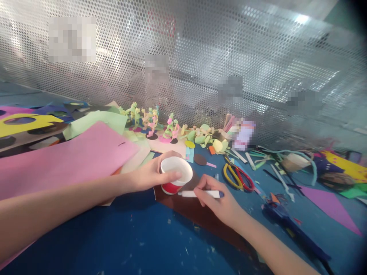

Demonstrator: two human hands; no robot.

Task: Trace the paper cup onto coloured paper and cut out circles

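Note:
My left hand (160, 173) grips a paper cup (171, 188), white inside with red on its outer wall, the thumb over its rim. The cup stands upright on a dark brown sheet of paper (197, 215). Between the fingers of my right hand (213, 194) is a white pen (187, 194) with a dark blue end. Its tip points left, at the foot of the cup; whether it touches the paper I cannot tell. Past my right hand lie pliers (239, 177) with one yellow and one red handle. A brown paper disc (200, 159) lies behind the cup.
A large pink sheet (86, 160) and other coloured papers cover the left side. Small paper figures (151, 120) stand along the perforated metal screen (195, 49) at the back. On the right lie a blue glue gun (292, 227), a purple sheet (329, 208) and paper scraps.

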